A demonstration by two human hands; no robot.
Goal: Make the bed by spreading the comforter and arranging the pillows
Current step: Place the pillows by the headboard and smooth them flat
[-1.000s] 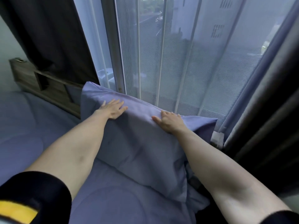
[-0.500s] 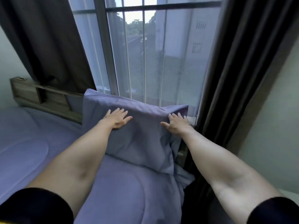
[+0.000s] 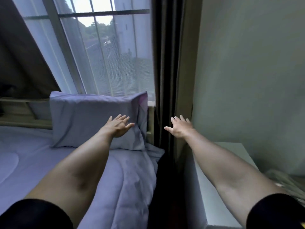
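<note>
Grip-wise we've got nothing held, left hand [image 3: 119,126] spread flat over the pillow [image 3: 92,119] propped on the comforter [image 3: 128,179], right hand [image 3: 180,128] splayed by the curtain [image 3: 170,71]

Bed [image 3: 24,146] carries a lavender comforter [image 3: 128,179] spread flat across its top; the right edge drapes over the side in soft folds. One lavender pillow [image 3: 85,119] stands upright at the head end, lower edge resting on the comforter, back toward the wooden headboard [image 3: 18,113].
</note>
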